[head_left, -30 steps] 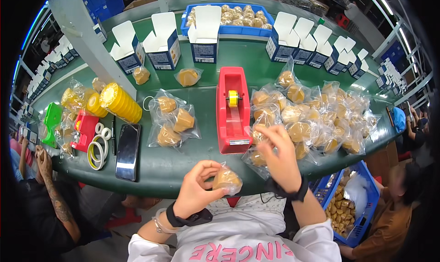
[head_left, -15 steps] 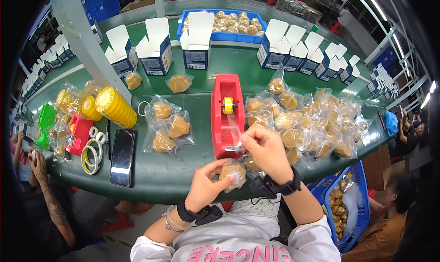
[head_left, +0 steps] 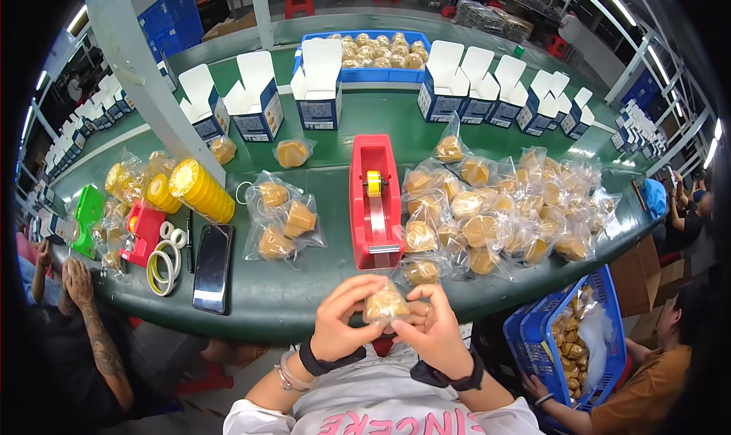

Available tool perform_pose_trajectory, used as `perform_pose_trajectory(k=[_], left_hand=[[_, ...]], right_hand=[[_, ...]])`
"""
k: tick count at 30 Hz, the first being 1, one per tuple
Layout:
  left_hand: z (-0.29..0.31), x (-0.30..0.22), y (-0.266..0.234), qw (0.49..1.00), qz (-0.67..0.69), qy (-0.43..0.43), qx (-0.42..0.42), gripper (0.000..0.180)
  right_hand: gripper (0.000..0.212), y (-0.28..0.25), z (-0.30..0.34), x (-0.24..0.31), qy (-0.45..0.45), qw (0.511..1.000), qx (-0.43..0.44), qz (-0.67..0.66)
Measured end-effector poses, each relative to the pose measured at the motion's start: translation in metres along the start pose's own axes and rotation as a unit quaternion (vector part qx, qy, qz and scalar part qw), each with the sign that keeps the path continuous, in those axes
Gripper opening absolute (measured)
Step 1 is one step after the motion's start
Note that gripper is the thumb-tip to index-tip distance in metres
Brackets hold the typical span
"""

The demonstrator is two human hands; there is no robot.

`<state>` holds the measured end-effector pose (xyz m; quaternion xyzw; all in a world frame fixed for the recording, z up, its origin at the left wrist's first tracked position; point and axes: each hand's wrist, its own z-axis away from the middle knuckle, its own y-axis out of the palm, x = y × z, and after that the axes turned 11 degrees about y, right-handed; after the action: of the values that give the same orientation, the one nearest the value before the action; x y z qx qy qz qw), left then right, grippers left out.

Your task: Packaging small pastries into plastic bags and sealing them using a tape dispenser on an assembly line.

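Observation:
A tan, faceted lump in a clear plastic bag (head_left: 386, 305) is held between my two hands, just off the table's near edge. My left hand (head_left: 343, 317) grips its left side, thumb and fingers bent around it. From the other side, the fingers and thumb of my right hand (head_left: 435, 330) close on the bag. Directly beyond my hands stands a red tape dispenser (head_left: 358, 206) with a yellow-cored roll (head_left: 374, 183), its tape running down to the cutter. A large pile of similar bagged lumps (head_left: 487, 229) lies right of the dispenser, and three bagged lumps (head_left: 285, 220) lie left of it.
Open blue-and-white boxes (head_left: 318, 107) stand along the far side, before a blue crate (head_left: 381, 75) of lumps. A phone (head_left: 212, 267), tape rolls (head_left: 161, 267) and a smaller red dispenser (head_left: 144, 235) lie left. At lower right, a co-worker's hand touches a blue basket (head_left: 525, 336).
My right hand has left the dispenser's cutter and come down to the bagged lump, so both hands now hold it. The tape lies along the dispenser again. The view has shifted slightly.

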<state>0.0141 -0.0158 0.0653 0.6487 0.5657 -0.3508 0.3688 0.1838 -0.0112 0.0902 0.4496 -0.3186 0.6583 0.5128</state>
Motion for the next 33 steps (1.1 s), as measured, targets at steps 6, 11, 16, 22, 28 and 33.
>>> perform_pose_trajectory(k=[6,11,16,22,28,33], left_hand=[[0.009,0.011,-0.001,0.979,-0.084,0.175,0.061,0.052],[0.014,0.009,0.004,0.977,-0.134,0.161,-0.038,0.051],[0.018,-0.004,-0.012,0.983,0.002,-0.164,-0.083,0.042],[0.004,-0.01,-0.024,0.9,0.245,-0.356,-0.056,0.031],[-0.001,-0.006,-0.011,0.929,0.168,-0.327,-0.034,0.033],[-0.006,-0.008,-0.007,0.923,0.186,-0.331,-0.056,0.038]], right_hand=[[0.05,0.002,-0.005,0.012,0.064,0.98,0.112,-0.152],[0.054,0.01,-0.015,-0.004,-0.081,0.993,0.076,-0.032],[0.058,0.014,-0.023,-0.032,-0.19,0.973,0.094,-0.089],[0.059,0.005,-0.032,-0.045,-0.295,0.95,0.051,0.087],[0.061,0.003,-0.017,-0.024,-0.319,0.914,-0.051,0.246],[0.061,0.0,-0.003,-0.034,-0.074,0.996,-0.03,-0.03]])
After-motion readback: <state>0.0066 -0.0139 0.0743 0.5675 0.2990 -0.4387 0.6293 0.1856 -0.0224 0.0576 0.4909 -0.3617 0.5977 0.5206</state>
